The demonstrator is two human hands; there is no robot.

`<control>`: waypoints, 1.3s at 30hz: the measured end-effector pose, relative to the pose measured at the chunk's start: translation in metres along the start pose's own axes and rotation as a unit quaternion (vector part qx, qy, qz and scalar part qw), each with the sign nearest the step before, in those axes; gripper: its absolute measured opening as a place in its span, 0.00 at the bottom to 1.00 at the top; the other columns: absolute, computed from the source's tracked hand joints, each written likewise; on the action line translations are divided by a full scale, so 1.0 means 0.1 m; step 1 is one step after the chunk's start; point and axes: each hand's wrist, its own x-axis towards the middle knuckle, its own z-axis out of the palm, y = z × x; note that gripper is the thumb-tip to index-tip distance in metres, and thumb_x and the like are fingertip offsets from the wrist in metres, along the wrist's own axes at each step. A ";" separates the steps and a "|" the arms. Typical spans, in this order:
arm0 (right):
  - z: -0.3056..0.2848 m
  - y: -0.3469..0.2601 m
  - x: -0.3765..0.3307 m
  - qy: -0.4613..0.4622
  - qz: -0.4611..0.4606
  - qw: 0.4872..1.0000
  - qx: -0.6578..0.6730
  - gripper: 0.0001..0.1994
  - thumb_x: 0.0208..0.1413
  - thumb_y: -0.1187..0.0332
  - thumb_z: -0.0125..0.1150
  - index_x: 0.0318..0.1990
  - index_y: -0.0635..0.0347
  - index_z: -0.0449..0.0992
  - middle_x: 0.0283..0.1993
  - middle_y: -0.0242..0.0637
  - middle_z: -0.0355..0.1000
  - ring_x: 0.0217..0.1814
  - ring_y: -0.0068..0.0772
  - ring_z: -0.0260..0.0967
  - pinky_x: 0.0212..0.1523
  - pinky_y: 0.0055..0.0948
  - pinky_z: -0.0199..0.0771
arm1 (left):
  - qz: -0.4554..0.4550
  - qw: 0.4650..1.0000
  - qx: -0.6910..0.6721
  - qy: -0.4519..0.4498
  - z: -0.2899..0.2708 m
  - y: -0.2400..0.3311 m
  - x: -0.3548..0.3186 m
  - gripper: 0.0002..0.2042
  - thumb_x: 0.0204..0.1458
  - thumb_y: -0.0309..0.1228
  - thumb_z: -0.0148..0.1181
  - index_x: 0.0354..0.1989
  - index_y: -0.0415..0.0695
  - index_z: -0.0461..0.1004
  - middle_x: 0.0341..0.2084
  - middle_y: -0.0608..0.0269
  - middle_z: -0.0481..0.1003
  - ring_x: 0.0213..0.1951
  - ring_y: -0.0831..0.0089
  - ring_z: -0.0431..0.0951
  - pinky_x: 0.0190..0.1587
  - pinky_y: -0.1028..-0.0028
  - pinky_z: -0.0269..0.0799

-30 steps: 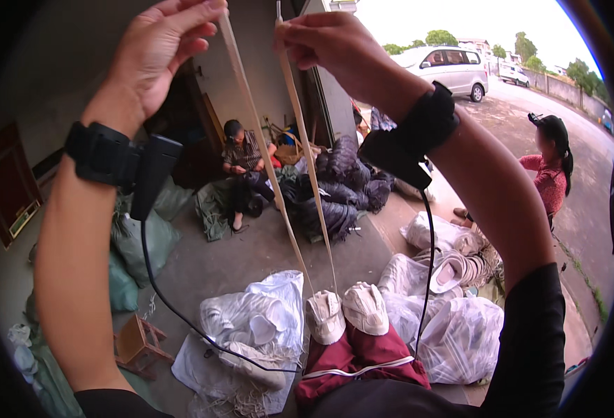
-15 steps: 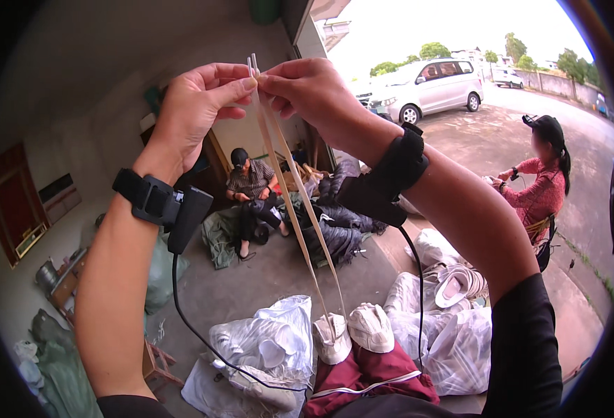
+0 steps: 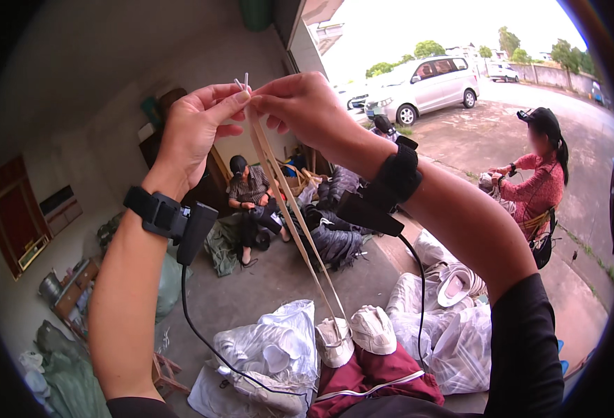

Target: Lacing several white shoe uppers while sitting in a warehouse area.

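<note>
My left hand (image 3: 199, 129) and my right hand (image 3: 310, 108) are raised together, high above my lap. Both pinch the upper part of a long cream shoelace (image 3: 289, 184), whose two clear tips poke out above my fingers. The lace's two strands run down, nearly taut, to the left one of two off-white shoes. That left shoe (image 3: 335, 345) rests on my dark red trousers (image 3: 373, 373), touching the right shoe (image 3: 374, 329) beside it. How the lace passes through the eyelets is too small to tell.
White bags of shoes (image 3: 265, 348) lie left of my lap, with more bagged shoes (image 3: 453, 341) at its right. A seated person (image 3: 251, 191) works near dark piled goods (image 3: 338, 244); another in red (image 3: 540, 177) sits at right. Black cables hang from my wrist straps.
Both hands sit slightly lower, and the two lace strands have come closer together. The lace tips have spread apart. The person in red has lowered their hands a little.
</note>
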 end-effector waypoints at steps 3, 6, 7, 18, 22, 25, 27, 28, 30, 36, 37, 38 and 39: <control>-0.02 -0.01 -0.05 -0.007 0.010 1.000 0.015 0.13 0.51 0.65 0.62 0.33 0.70 0.80 0.24 0.38 0.75 0.26 0.22 0.72 0.28 0.23 0.72 | -0.010 1.000 -0.020 0.004 0.04 0.00 -0.03 0.10 0.53 0.34 0.63 0.41 0.44 0.77 0.33 0.70 0.78 0.35 0.84 0.75 0.38 0.80 0.69; -0.01 0.02 -0.10 -0.004 -0.018 0.998 -0.061 0.14 0.50 0.64 0.63 0.33 0.70 0.80 0.26 0.45 0.77 0.28 0.31 0.76 0.34 0.29 0.75 | -0.022 0.999 -0.047 -0.004 0.07 -0.01 -0.04 0.11 0.52 0.35 0.64 0.41 0.45 0.77 0.34 0.71 0.78 0.36 0.84 0.74 0.39 0.79 0.68; 0.00 0.04 -0.11 -0.003 -0.019 0.998 -0.061 0.14 0.50 0.64 0.63 0.33 0.70 0.80 0.26 0.45 0.77 0.28 0.31 0.76 0.34 0.29 0.75 | -0.022 0.999 -0.046 -0.004 0.08 -0.02 -0.04 0.11 0.52 0.35 0.64 0.41 0.45 0.77 0.34 0.71 0.78 0.36 0.84 0.74 0.39 0.79 0.68; 0.03 0.03 -0.20 0.017 -0.029 0.998 -0.050 0.12 0.51 0.67 0.59 0.32 0.69 0.80 0.25 0.50 0.75 0.28 0.40 0.77 0.34 0.33 0.75 | -0.051 0.993 -0.099 -0.043 0.10 -0.13 -0.08 0.11 0.54 0.34 0.63 0.43 0.44 0.77 0.32 0.73 0.77 0.32 0.87 0.72 0.33 0.85 0.67; 0.05 0.05 -0.19 0.030 -0.018 0.997 -0.071 0.12 0.52 0.66 0.59 0.31 0.68 0.80 0.23 0.49 0.75 0.28 0.42 0.77 0.34 0.34 0.75 | -0.053 0.991 -0.111 -0.048 0.09 -0.14 -0.08 0.11 0.57 0.33 0.58 0.45 0.43 0.76 0.30 0.75 0.75 0.31 0.87 0.73 0.33 0.86 0.70; 0.07 0.06 -0.20 0.043 -0.036 0.995 -0.084 0.12 0.53 0.65 0.59 0.30 0.67 0.80 0.23 0.48 0.74 0.27 0.43 0.76 0.34 0.35 0.74 | -0.051 0.989 -0.125 -0.063 0.08 -0.17 -0.08 0.10 0.57 0.33 0.58 0.45 0.44 0.75 0.31 0.75 0.75 0.31 0.88 0.72 0.34 0.85 0.70; 0.08 0.05 -0.23 0.054 -0.044 0.994 -0.090 0.12 0.53 0.66 0.58 0.29 0.67 0.80 0.22 0.48 0.74 0.26 0.44 0.75 0.33 0.36 0.74 | -0.052 0.988 -0.136 -0.060 0.09 -0.19 -0.08 0.09 0.57 0.33 0.58 0.44 0.45 0.75 0.31 0.76 0.75 0.31 0.88 0.73 0.34 0.85 0.70; 0.08 0.03 -0.23 0.054 -0.044 0.994 -0.089 0.12 0.53 0.66 0.58 0.29 0.67 0.80 0.22 0.48 0.74 0.26 0.44 0.75 0.33 0.36 0.74 | -0.053 0.988 -0.136 -0.060 0.09 -0.20 -0.08 0.09 0.57 0.33 0.58 0.44 0.45 0.75 0.31 0.76 0.75 0.31 0.88 0.73 0.34 0.85 0.70; 0.08 0.02 -0.25 0.054 -0.040 0.991 -0.119 0.11 0.54 0.67 0.57 0.28 0.67 0.79 0.22 0.50 0.73 0.26 0.48 0.74 0.32 0.38 0.73 | -0.052 0.986 -0.146 -0.066 0.07 -0.24 -0.08 0.08 0.57 0.33 0.58 0.42 0.45 0.75 0.31 0.75 0.75 0.32 0.88 0.73 0.35 0.85 0.70; 0.11 0.05 -0.26 0.038 -0.060 0.986 -0.152 0.12 0.55 0.67 0.55 0.26 0.67 0.77 0.22 0.53 0.71 0.28 0.55 0.72 0.31 0.42 0.72 | -0.053 0.984 -0.161 -0.057 0.04 -0.33 -0.06 0.08 0.56 0.33 0.59 0.41 0.46 0.75 0.31 0.74 0.76 0.32 0.87 0.74 0.34 0.85 0.71; 0.11 0.05 -0.26 0.038 -0.059 0.986 -0.152 0.12 0.55 0.67 0.55 0.26 0.67 0.77 0.22 0.53 0.71 0.28 0.55 0.72 0.31 0.42 0.72 | -0.053 0.984 -0.161 -0.057 0.04 -0.33 -0.06 0.08 0.56 0.33 0.59 0.41 0.46 0.75 0.31 0.74 0.76 0.32 0.87 0.74 0.34 0.85 0.71; 0.11 0.05 -0.26 0.040 -0.069 0.985 -0.155 0.12 0.55 0.67 0.55 0.26 0.67 0.76 0.22 0.53 0.71 0.28 0.55 0.71 0.31 0.42 0.72 | -0.051 0.983 -0.166 -0.058 0.04 -0.32 -0.07 0.08 0.56 0.33 0.59 0.41 0.46 0.75 0.31 0.74 0.76 0.32 0.87 0.74 0.34 0.85 0.71; 0.11 0.05 -0.26 0.042 -0.080 0.983 -0.158 0.12 0.55 0.67 0.54 0.26 0.67 0.76 0.22 0.53 0.70 0.28 0.56 0.71 0.31 0.42 0.72 | -0.048 0.983 -0.169 -0.060 0.05 -0.30 -0.07 0.08 0.56 0.33 0.59 0.41 0.46 0.75 0.31 0.74 0.76 0.32 0.87 0.74 0.34 0.84 0.72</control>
